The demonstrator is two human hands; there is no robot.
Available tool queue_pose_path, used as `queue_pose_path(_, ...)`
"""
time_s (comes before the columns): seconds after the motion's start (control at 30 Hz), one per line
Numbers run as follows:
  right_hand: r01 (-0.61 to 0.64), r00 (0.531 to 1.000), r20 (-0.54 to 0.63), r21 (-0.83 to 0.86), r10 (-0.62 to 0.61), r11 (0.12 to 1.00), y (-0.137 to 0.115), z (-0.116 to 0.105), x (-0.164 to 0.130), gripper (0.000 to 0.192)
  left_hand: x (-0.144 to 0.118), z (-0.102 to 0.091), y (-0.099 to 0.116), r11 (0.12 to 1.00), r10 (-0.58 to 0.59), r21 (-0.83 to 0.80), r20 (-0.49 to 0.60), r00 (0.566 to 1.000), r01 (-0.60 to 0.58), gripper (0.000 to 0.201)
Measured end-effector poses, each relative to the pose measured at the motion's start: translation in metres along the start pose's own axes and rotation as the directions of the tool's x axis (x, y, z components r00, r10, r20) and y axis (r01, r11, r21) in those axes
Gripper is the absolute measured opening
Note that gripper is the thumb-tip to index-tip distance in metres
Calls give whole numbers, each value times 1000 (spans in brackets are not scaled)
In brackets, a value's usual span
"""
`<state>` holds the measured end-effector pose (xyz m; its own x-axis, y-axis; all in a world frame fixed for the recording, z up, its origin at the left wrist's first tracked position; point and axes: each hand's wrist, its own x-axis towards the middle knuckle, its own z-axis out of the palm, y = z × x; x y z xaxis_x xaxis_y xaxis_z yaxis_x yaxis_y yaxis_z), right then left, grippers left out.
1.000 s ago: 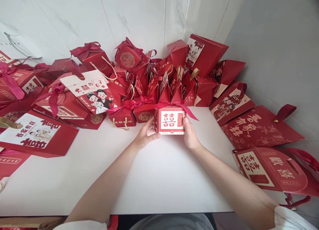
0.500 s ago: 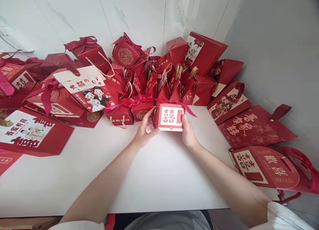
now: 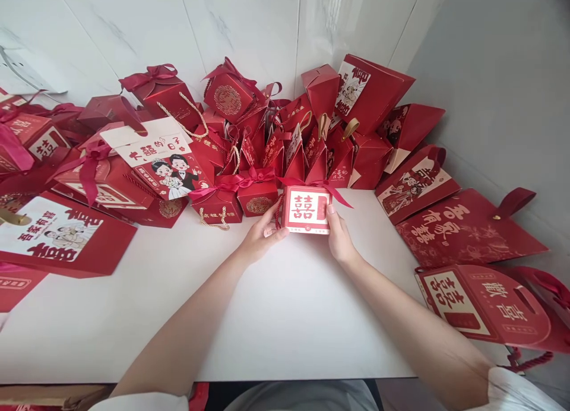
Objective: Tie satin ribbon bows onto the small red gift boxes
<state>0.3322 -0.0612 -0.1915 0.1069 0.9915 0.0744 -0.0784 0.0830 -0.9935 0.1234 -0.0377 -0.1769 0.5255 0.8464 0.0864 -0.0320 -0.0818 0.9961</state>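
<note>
Bare table (image 3: pixel 276 316) front, boxes (image 3: pixel 249 144) behind.

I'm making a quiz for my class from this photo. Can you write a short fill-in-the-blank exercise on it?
1. The left hand and right hand hold a small box from ____ sides.
2. The ribbon on top of that box is ____.
3. The table is ____.

Missing words: opposite; red; white

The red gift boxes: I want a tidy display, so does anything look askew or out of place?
Yes. The back pile is jumbled, boxes leaning at mixed angles with handles tangled. Flat bags at the right lie on their sides. Only the small box between the left hand and right hand stands square.
</note>
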Motion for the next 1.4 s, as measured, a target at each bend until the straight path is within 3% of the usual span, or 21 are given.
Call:
queue_pose_path(0.23,32,999,-20,-41,-33,999,1,0,-1,55,0,-2,6,998,-22,-60,56,998,26,74)
queue_pose_path(0.4,207,978,-2,-27,-208,978,-6,2,-4,53,0,0,0,991,-39,-133,-35,999,34,81)
queue_pose_path(0.5,301,953,-14,-48,-302,953,-9,1,-5,58,-1,8,-2,978,-34,-210,-130,991,6,67)
queue_pose_path(0.6,394,898,-105,-236,-427,888,-9,-2,-6,59,-3,24,-1,979,1,-196,-287,958,-60,51)
queue_pose_path(0.67,461,848,-94,-355,-521,814,-9,-2,-8,62,-5,34,1,980,44,-168,-354,934,-109,56)
queue_pose_path(0.83,607,745,2,-418,-667,676,-12,-1,-13,65,-5,40,5,976,130,-135,-256,958,-169,94)
queue_pose_path(1.0,701,700,169,-345,-694,624,-14,-3,-14,83,-1,26,-3,971,159,-126,-289,944,-202,70)
queue_pose_path(1.1,687,726,178,-224,-664,691,-14,-2,-14,73,-1,22,-4,975,132,-135,-301,944,-179,63)
queue_pose_path(1.17,619,785,149,-207,-601,758,-14,0,-15,63,-1,22,-3,978,120,-125,-303,945,-164,65)
queue_pose_path(1.27,499,866,154,-215,-476,839,-14,2,-15,63,0,23,1,984,100,-116,-270,958,-136,70)
queue_pose_path(1.4,405,905,216,-174,-367,897,-11,4,-14,64,1,23,3,986,76,-128,-220,973,-106,71)
